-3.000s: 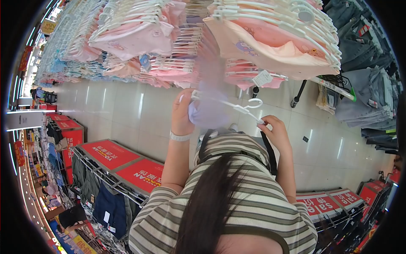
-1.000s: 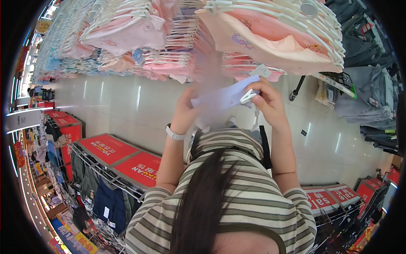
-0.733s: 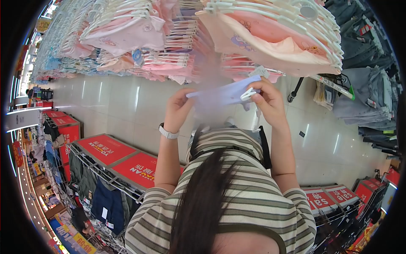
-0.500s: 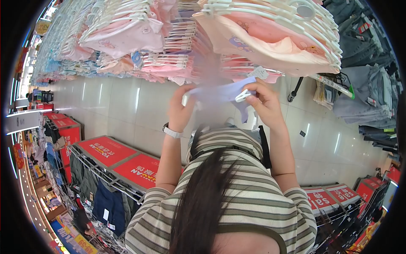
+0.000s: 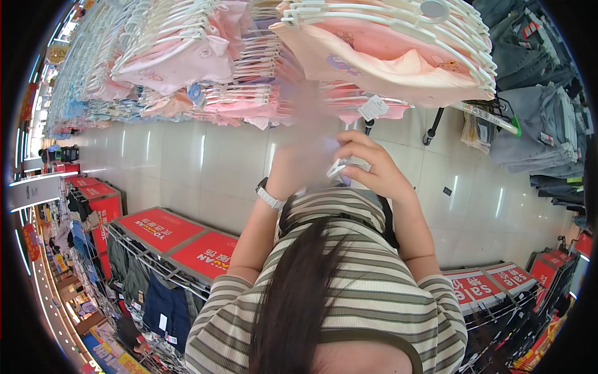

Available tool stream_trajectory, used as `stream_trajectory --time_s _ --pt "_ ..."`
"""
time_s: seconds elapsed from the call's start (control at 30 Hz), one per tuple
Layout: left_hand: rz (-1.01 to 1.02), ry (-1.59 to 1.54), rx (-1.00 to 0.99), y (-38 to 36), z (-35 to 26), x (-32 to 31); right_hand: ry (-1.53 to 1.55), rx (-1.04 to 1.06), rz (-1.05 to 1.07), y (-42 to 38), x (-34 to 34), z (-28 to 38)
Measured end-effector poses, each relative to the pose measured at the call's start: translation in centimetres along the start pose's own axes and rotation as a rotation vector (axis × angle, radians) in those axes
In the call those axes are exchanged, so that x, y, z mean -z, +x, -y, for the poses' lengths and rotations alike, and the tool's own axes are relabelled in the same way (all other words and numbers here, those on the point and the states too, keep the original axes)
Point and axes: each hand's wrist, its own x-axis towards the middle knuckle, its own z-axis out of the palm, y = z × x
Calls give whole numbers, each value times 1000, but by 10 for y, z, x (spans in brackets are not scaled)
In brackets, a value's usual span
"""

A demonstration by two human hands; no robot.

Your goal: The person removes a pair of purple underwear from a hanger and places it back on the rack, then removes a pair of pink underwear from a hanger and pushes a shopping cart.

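My right hand (image 5: 372, 167) pinches a white hanger clip (image 5: 336, 167) between thumb and fingers, in front of my waist. A lavender cloth (image 5: 328, 146) lies at the clip, mostly hidden by a blur. To its left is my left hand (image 5: 291, 167), close to my right hand, with its fingers smeared out and its grip unclear. A watch with a light band sits on my left wrist. Above my hands hang peach garments (image 5: 386, 78) and pink garments (image 5: 180, 59) on white hangers, one with a white tag (image 5: 372, 108).
Dark jeans and grey trousers (image 5: 536, 121) hang at the right beside a wheeled rack leg (image 5: 431, 128). Red sign panels (image 5: 159, 227) top a clothes rack at the lower left. More red sale signs (image 5: 476, 287) are at the lower right. A tiled floor (image 5: 180, 156) lies between.
My hands have come closer together and the right one has moved left with the clip. The lavender cloth, stretched between them before, is now bunched and mostly hidden. The view has shifted slightly.
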Motion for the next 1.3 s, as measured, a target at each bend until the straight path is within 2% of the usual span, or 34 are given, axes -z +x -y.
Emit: stream_trajectory --time_s 0.07,0.13,0.27,0.33,0.47,0.57,0.67,0.77,0.83,0.93,1.07,1.17,1.23,1.27,1.3 --pt "-53 -112 21 -2 -3 0 46 27 2 -3 -1 -7" --pt "-104 -359 250 -4 -14 1 69 5 29 -7 -6 -14" --pt "-122 -397 231 -6 -17 2 111 -39 26 -10 -11 -31" --pt "-124 -353 173 -8 -14 8 -66 53 21 -9 -7 -34" --pt "-153 -356 168 -10 -12 18 7 7 -75 -11 -7 -27" --pt "-128 -312 222 -17 0 25 0 36 -97 -12 -7 -26" --pt "-19 -291 292 -20 4 27 -16 58 -83 -10 -11 -24" --pt "27 -304 332 -18 0 18 -61 14 -73 -9 -18 -17" --pt "-57 -298 159 -16 5 11 -14 10 -76 -10 -21 -16" --pt "-83 -340 263 -16 8 10 -79 21 -89 -12 -17 -14" --pt "-96 -463 274 -14 5 13 -45 -20 -116 -15 -13 -16" --pt "-161 -389 238 -6 -16 13 -86 6 -92 -14 -12 -21" --pt "-79 70 25 -4 -21 14 -98 6 -90 -14 -14 -20" --pt "-80 68 25 -2 -25 13 -99 5 -89 -13 -15 -19" --pt "-39 224 -67 0 -30 12 -100 9 -87 -12 -16 -18"
